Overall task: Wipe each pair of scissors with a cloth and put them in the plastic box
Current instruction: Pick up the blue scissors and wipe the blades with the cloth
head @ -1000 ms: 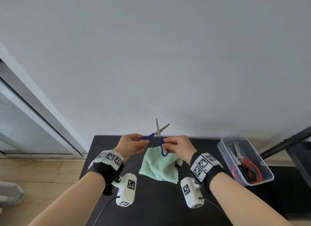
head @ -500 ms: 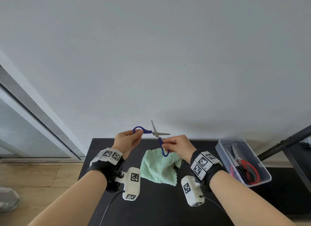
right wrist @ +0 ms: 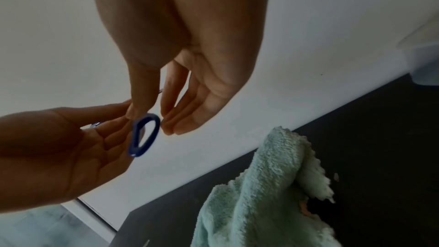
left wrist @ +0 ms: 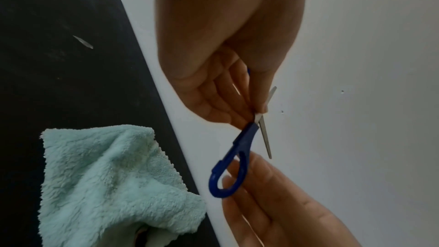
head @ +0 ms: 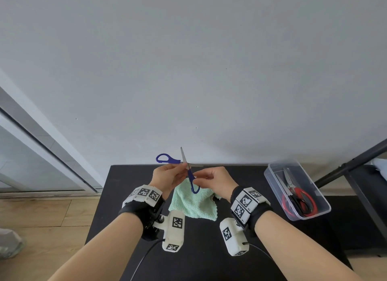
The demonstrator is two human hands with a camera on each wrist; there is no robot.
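Blue-handled scissors [head: 190, 175] hang in the air over the far part of the black table [head: 209, 249], with the blades spread wide apart. My left hand [head: 184, 166] pinches them at the pivot [left wrist: 257, 115], and the upper handle loop [head: 164, 158] sticks out free to the left. My right hand [head: 198, 178] holds the lower handle loop [right wrist: 145, 134] lightly between thumb and fingertips. A mint-green cloth [head: 192, 203] lies crumpled on the table beneath both hands, and neither hand touches it. The clear plastic box [head: 272, 182] stands at the right.
Red-handled and black-handled scissors [head: 301, 199] lie inside the box. A grey wall rises directly behind the table's far edge. A black metal frame [head: 345, 165] slants in at the right, close to the box. A sliding door frame and wooden floor are at the left.
The scissors' blades have spread much wider. My left hand has shifted from the upper handle loop to the pivot, leaving that loop free. My right hand stays at the lower loop.
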